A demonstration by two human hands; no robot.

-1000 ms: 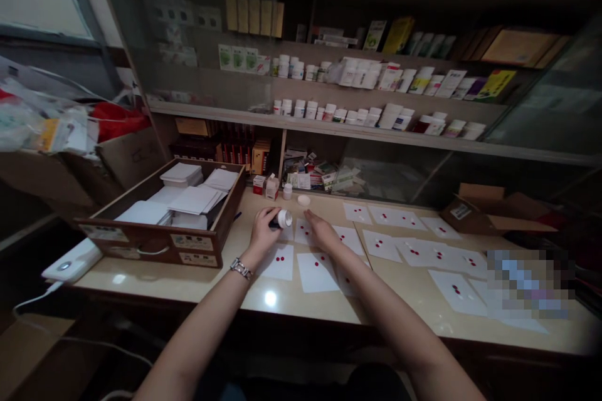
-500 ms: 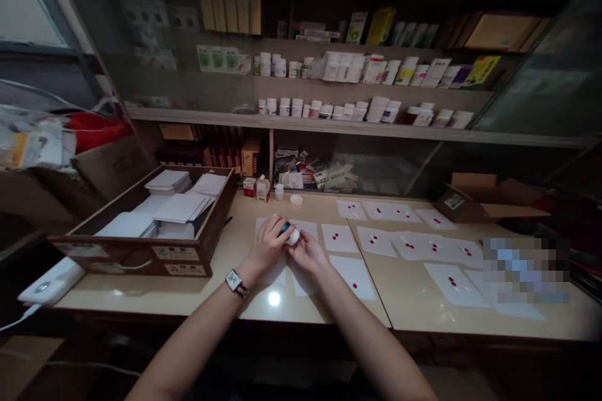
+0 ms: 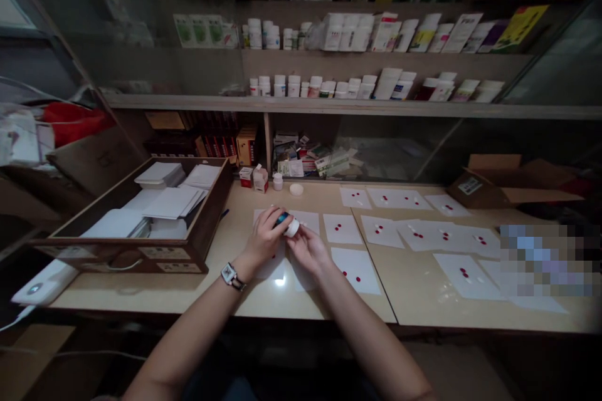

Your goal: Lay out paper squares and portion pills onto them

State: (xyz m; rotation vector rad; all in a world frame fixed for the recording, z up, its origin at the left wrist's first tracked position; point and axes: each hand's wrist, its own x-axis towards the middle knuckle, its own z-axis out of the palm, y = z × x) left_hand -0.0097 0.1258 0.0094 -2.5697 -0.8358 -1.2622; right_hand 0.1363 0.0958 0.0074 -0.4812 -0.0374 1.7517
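Observation:
My left hand (image 3: 267,235), with a watch on its wrist, is wrapped round a small pill bottle (image 3: 292,227) with a blue label and a white end. The bottle is tilted, its white end pointing down to the right. Just under that end is my right hand (image 3: 308,249), palm up and cupped; whether pills lie in it I cannot tell. Beneath both hands lie white paper sheets (image 3: 301,281), partly covered. A sheet to the right (image 3: 345,236) bears red tablets (image 3: 338,227). Several more sheets farther right carry red and white pills.
A wooden drawer (image 3: 200,255) holding stacks of white paper (image 3: 162,173) stands at the left. Behind my hands are small medicine boxes (image 3: 260,180), a white bottle (image 3: 278,182) and a round white lid (image 3: 296,189). An open carton (image 3: 470,187) sits back right; shelves of bottles rise behind.
The view has shifted slightly and come closer to the table. Both hands stay together at the bottle, and more of its white end now shows above my right hand.

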